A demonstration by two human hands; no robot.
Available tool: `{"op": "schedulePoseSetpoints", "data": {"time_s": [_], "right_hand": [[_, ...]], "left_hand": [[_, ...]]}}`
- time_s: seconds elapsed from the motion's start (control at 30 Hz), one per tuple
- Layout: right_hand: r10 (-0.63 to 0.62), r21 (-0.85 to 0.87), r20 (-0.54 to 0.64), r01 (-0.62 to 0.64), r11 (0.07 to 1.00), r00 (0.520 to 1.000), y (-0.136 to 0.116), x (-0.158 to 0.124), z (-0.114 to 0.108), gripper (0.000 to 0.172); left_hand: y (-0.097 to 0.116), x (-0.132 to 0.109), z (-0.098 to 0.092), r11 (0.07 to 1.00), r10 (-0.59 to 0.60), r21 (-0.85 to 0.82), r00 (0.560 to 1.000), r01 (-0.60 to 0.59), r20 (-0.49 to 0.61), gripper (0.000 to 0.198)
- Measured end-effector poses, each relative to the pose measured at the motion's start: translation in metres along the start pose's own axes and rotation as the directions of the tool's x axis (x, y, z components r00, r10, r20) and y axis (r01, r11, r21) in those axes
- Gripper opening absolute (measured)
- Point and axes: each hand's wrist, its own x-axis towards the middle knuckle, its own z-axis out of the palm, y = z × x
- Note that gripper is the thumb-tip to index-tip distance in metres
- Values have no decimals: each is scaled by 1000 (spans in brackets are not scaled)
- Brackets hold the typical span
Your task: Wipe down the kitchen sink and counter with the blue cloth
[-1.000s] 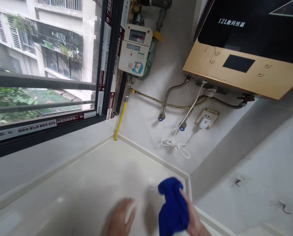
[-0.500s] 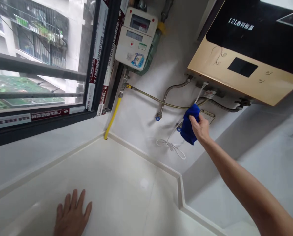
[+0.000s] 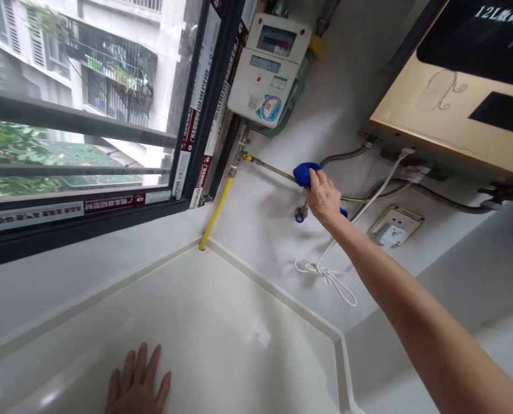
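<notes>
1. Cloth [image 3: 304, 175], blue and crumpled, is bunched in the closed grip of the right hand [image 3: 324, 195], at the slim yellowish hose [image 3: 277, 170].
2. Left hand [image 3: 138, 382], grip wide with fingers spread, is over the smooth, glossy bench [image 3: 222, 322]; the head view cuts its wrist.
3. Knuckles hide much cloth; hose contact is unclear.
4. Boxy gold-and-black unit [image 3: 450, 103] runs out of frame.

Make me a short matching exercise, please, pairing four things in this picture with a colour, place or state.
1. Cloth in the right hand
2. Left hand
3. Straight pipe below the meter
4. White plug

A. Yellow
B. In the wall socket
C. Blue
D. Spread open, holding nothing

Pairs: 1-C, 2-D, 3-A, 4-B
</notes>
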Motion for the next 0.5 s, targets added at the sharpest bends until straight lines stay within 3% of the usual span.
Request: {"op": "schedulePoseSetpoints", "data": {"time_s": [0.13, 0.3, 0.5], "right_hand": [[-106, -49, -15, 106, 993, 994, -31, 29, 20, 62], [-154, -41, -13, 154, 987, 988, -68, 62, 44, 63], [-247, -25, 33, 247, 969, 969, -88, 86, 60, 65]], "left_hand": [[-8, -6, 7, 999, 35, -2, 999, -35, -8, 75], [-14, -10, 9, 997, 65, 26, 995, -67, 70, 70], [-15, -12, 13, 998, 3, 63, 998, -7, 61, 72]]}}
